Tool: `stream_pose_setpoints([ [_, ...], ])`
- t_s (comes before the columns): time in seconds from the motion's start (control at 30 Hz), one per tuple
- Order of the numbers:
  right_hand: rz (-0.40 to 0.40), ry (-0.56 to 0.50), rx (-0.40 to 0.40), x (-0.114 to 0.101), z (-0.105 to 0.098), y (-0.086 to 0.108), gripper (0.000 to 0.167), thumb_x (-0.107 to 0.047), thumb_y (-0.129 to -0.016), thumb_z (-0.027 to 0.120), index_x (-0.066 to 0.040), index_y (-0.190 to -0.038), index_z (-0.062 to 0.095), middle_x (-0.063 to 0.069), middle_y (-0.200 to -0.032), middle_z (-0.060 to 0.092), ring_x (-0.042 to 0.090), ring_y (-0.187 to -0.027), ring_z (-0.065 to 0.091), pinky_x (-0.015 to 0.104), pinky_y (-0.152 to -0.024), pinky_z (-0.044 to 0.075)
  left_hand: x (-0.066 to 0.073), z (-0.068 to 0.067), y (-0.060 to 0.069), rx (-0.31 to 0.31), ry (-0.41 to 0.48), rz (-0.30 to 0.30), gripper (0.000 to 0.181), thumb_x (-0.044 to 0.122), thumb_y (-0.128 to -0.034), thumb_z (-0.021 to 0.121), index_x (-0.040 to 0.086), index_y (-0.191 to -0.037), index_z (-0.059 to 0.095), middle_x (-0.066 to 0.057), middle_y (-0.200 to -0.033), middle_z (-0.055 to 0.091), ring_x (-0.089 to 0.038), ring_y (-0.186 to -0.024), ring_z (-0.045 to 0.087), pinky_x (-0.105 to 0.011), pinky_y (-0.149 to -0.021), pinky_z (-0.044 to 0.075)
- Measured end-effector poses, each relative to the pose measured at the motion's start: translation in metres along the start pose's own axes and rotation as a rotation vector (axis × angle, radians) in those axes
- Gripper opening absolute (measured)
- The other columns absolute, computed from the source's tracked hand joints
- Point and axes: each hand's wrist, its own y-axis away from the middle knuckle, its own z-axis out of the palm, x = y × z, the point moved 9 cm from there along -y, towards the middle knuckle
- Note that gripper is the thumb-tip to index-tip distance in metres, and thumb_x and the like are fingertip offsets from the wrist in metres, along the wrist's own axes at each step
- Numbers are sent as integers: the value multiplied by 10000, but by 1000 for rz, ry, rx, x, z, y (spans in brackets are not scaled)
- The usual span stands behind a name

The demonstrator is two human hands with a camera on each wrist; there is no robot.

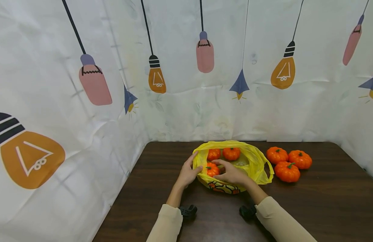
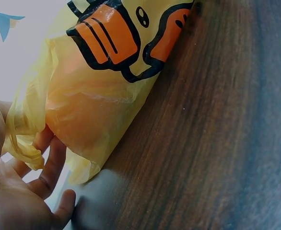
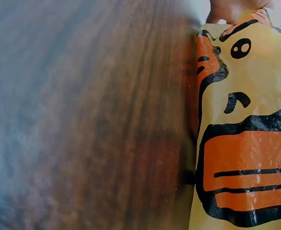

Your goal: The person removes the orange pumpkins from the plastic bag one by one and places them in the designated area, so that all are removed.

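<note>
A yellow plastic bag (image 1: 255, 161) with a printed cartoon face lies on the dark table, its mouth wide open toward me. My left hand (image 1: 187, 173) holds the bag's left rim; in the left wrist view its fingers (image 2: 49, 167) curl at the bag's edge. Reaching into the mouth, my right hand (image 1: 233, 174) grips a small orange pumpkin (image 1: 212, 170), fingers above and thumb below its right side. Two more pumpkins, one at the back left (image 1: 214, 154) and another beside it (image 1: 231, 153), sit inside. The right wrist view mostly shows the bag's printed front (image 3: 248, 158).
To the right of the bag, a group of three orange pumpkins (image 1: 287, 171) stands on the brown wooden table (image 1: 328, 198). White sheeting (image 1: 180, 114) printed with lamps and bulbs hangs behind and along the sides. A dark wrist device (image 1: 188, 211) is at the left cuff.
</note>
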Motion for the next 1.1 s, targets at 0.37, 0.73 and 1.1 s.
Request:
stream_pose_setpoints([
  [0.37, 27, 61, 52, 1, -5, 4, 650, -297, -923, 774, -140, -1492, 501, 170, -1425, 553, 326, -1186, 636, 462, -920, 568, 28, -2, 14, -32, 4, 6, 674, 27, -991, 613, 71, -1604, 335, -314, -1491, 487, -393, -1234, 605, -438, -921, 566],
  [0.73, -10, 42, 108, -8, -26, 18, 715, -270, -893, 809, -103, -1504, 477, 212, -1472, 494, 333, -1140, 621, 460, -886, 574, 2, -1, 2, -14, 30, 19, 687, 60, -993, 627, 173, -1610, 345, -280, -1484, 508, -369, -1241, 609, -446, -937, 564],
  [1.1, -33, 48, 195, -18, -60, 47, 728, -277, -912, 790, -85, -1520, 439, 223, -1457, 476, 361, -1179, 566, 449, -909, 564, -1, -1, 0, -8, 14, 14, 681, 86, -991, 637, 221, -1602, 369, -262, -1435, 556, -309, -1170, 643, -380, -888, 568],
])
